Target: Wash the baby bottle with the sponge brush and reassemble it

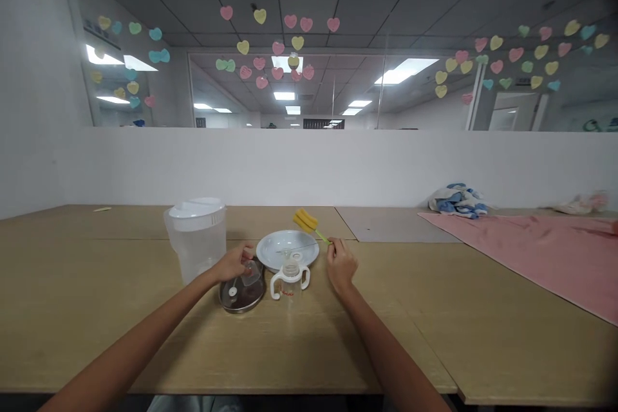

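My right hand [340, 264] is closed round the green handle of a bottle brush with a yellow sponge head [305, 220], which sticks up over the far rim of a white plate [275, 246]. My left hand [235, 262] is closed on a small clear cap [251, 272] above a glass pot lid [241, 296] lying on the table. A clear baby bottle with two white handles [290, 278] stands between my hands, in front of the plate. A thin straw-like piece lies in the plate.
A translucent water pitcher with a white lid [196, 237] stands left of my left hand. A pink cloth [531, 251] covers the table at the right, with a blue-white bundle [458, 199] behind it. A white partition wall runs along the back.
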{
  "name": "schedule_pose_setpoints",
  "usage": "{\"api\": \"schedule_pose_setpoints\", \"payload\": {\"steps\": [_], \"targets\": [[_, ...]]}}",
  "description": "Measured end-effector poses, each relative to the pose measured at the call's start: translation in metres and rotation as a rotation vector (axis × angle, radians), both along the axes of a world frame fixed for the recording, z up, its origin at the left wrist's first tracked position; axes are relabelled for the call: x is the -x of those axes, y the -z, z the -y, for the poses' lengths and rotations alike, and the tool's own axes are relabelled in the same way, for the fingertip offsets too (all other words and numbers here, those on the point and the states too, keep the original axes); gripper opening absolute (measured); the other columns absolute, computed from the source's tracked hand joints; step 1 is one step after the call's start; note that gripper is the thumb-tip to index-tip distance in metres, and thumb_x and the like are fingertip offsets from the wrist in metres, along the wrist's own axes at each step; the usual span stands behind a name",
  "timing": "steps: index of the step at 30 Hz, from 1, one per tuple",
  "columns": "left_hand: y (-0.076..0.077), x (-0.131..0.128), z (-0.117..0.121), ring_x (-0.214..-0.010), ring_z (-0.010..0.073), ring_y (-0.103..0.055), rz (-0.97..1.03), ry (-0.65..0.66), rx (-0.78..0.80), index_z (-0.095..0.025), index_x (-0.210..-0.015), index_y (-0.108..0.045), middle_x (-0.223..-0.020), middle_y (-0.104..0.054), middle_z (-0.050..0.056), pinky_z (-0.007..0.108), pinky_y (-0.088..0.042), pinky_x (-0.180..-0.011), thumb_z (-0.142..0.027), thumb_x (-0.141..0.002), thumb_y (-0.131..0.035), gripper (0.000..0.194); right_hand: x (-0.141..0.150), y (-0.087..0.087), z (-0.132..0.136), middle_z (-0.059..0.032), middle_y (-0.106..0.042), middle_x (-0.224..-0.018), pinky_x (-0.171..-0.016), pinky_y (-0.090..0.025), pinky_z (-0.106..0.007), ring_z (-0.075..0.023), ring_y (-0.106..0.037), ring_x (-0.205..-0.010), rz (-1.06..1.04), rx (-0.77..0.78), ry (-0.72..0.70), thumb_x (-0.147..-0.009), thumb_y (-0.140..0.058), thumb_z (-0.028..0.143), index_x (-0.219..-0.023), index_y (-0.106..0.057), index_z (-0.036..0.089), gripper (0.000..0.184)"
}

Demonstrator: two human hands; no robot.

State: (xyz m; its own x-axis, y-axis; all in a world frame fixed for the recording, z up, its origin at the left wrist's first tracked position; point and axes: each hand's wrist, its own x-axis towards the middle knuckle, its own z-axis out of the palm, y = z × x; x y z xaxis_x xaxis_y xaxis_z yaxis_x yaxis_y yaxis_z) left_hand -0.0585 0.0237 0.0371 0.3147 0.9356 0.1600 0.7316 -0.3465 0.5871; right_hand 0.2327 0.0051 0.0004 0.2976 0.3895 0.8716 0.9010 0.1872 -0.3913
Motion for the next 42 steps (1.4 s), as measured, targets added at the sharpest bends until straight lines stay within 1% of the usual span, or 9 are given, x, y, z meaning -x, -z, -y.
{"api": "schedule_pose_setpoints", "payload": {"steps": [3,6,10,14,17,20,24,30,42], "targets": [[0.000,-0.013,-0.005,-0.109,0.0280,-0.054,-0.069,-0.038,-0.075,-0.012,-0.123,-0.038,-0.117,-0.058,0.015,0.037,-0.043,-0.090,-0.014,-0.052,-0.061,0.075,0.000,-0.001,0.000,-0.0008,-0.064,-0.078,-0.054,-0.023,-0.023,-0.0099,-0.049,-0.059,0.002,0.026,-0.001,-0.083,-0.040,0.014,-0.084,-0.066,0.020,0.026],[-0.018,-0.029,-0.013,-0.123,0.0321,-0.041,-0.156,-0.044,-0.146,-0.010,-0.128,-0.037,-0.131,-0.047,0.018,0.040,-0.035,-0.099,-0.009,-0.052,-0.060,0.080,0.001,0.001,-0.001,-0.0004,-0.064,-0.079,-0.053,-0.023,-0.024,-0.0099,-0.049,-0.059,-0.004,0.040,0.001,-0.083,-0.041,0.015,-0.085,-0.065,0.020,0.025],[-0.036,-0.065,-0.027,-0.123,0.0218,-0.043,-0.262,0.019,-0.179,-0.015,-0.124,-0.047,-0.131,-0.049,0.011,0.031,-0.031,-0.103,-0.010,-0.070,-0.052,0.054,0.002,0.002,-0.001,0.0001,-0.065,-0.082,-0.054,-0.022,-0.024,-0.0101,-0.049,-0.060,-0.004,0.106,0.002,-0.084,-0.040,0.015,-0.085,-0.065,0.021,0.026],[-0.025,-0.105,-0.039,-0.107,0.0224,-0.054,-0.386,-0.015,-0.111,-0.014,-0.106,-0.059,-0.114,-0.059,0.011,0.038,-0.041,-0.094,-0.018,-0.080,-0.054,0.027,0.002,0.001,0.000,-0.0006,-0.065,-0.084,-0.055,-0.022,-0.024,-0.0110,-0.050,-0.063,-0.003,0.172,0.011,-0.084,-0.041,0.015,-0.086,-0.065,0.020,0.025],[-0.012,-0.118,-0.039,-0.100,0.0201,-0.056,-0.427,-0.064,-0.098,-0.015,-0.109,-0.054,-0.113,-0.056,0.008,0.042,-0.047,-0.086,-0.032,-0.085,-0.053,0.030,0.001,0.002,-0.001,-0.0005,-0.065,-0.084,-0.055,-0.022,-0.024,-0.0110,-0.050,-0.063,-0.007,0.205,0.017,-0.083,-0.042,0.016,-0.085,-0.065,0.020,0.024],[-0.010,-0.113,-0.037,-0.099,0.0192,-0.056,-0.402,-0.067,-0.118,-0.015,-0.108,-0.055,-0.111,-0.056,0.007,0.042,-0.047,-0.085,-0.032,-0.085,-0.053,0.029,-0.001,0.003,-0.003,-0.0005,-0.065,-0.082,-0.054,-0.022,-0.024,-0.0109,-0.050,-0.062,-0.013,0.223,0.022,-0.084,-0.041,0.017,-0.085,-0.065,0.020,0.024],[-0.022,-0.093,-0.032,-0.097,0.0200,-0.057,-0.294,-0.038,-0.157,-0.014,-0.090,-0.062,-0.102,-0.062,0.009,0.035,-0.044,-0.085,-0.020,-0.077,-0.059,0.014,-0.001,0.003,-0.003,-0.0006,-0.066,-0.081,-0.056,-0.026,-0.023,-0.0110,-0.053,-0.066,-0.015,0.182,-0.020,-0.084,-0.038,0.018,-0.085,-0.065,0.020,0.027],[-0.047,-0.070,-0.022,-0.080,0.0197,-0.062,-0.101,0.052,-0.188,-0.016,-0.082,-0.062,-0.085,-0.067,0.006,0.028,-0.047,-0.071,-0.027,-0.072,-0.055,0.016,0.004,0.001,-0.002,-0.0026,-0.064,-0.066,-0.054,-0.027,-0.023,-0.0114,-0.053,-0.058,0.263,0.093,-0.040,-0.089,-0.042,0.033,-0.079,-0.068,0.019,0.030],[-0.069,-0.051,-0.006,-0.084,0.0229,-0.058,-0.010,0.075,-0.300,-0.016,-0.075,-0.061,-0.088,-0.061,0.008,0.034,-0.044,-0.079,-0.028,-0.067,-0.059,0.015,0.000,-0.001,0.000,-0.0040,-0.064,-0.065,-0.055,-0.030,-0.022,-0.0100,-0.054,-0.058,0.338,-0.067,-0.046,-0.092,-0.040,0.033,-0.092,-0.069,0.019,0.032]]}}
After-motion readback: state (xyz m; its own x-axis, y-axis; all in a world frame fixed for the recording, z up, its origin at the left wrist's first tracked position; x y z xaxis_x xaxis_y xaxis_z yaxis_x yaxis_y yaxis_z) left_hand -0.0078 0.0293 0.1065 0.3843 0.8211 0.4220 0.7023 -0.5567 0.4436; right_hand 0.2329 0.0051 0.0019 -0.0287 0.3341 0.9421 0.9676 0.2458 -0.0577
